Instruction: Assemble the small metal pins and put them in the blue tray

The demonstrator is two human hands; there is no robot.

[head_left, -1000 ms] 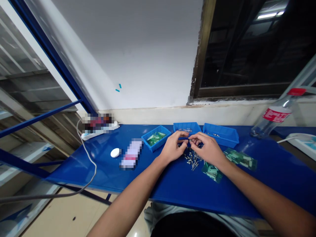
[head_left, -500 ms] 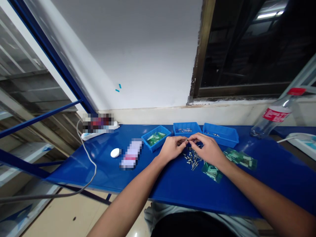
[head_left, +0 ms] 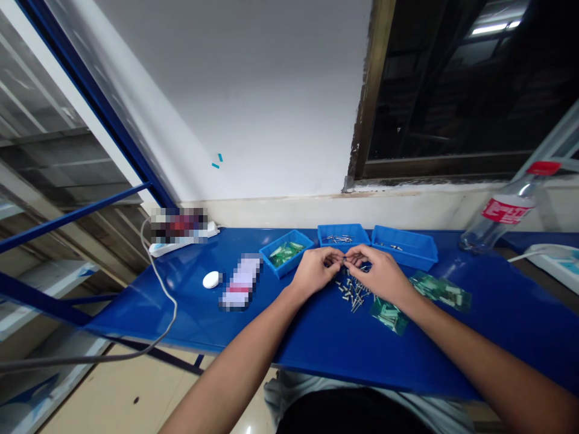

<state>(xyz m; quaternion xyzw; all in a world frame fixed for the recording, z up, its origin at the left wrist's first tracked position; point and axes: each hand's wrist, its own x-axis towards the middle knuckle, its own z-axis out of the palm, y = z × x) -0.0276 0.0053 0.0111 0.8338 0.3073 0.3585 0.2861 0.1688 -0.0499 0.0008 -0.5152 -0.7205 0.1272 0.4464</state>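
My left hand [head_left: 316,268] and my right hand [head_left: 376,271] meet fingertip to fingertip above the blue table [head_left: 316,337]. Both are closed in a pinch around something tiny, too small and too covered by the fingers to name. Beneath them lies a loose pile of small metal screw-like pieces [head_left: 353,295]. Close to my right forearm are green clear bags [head_left: 389,316] with pale metal pieces inside, and more such green bags [head_left: 441,290] lie beyond it. Just behind the hands stands a blue bin [head_left: 342,236] holding several metal pins.
Another blue bin [head_left: 286,253] has green bags in it; a third blue bin [head_left: 404,248] holds a few metal pieces. A plastic bottle [head_left: 506,211] with a red cap stands at right. At left are a white round case [head_left: 210,279], a blurred-out pale item [head_left: 242,283] and a power strip [head_left: 183,239].
My fingertips have shifted slightly against each other, and the right fingers have curled a little. My forearms and the things on the table stay in place.
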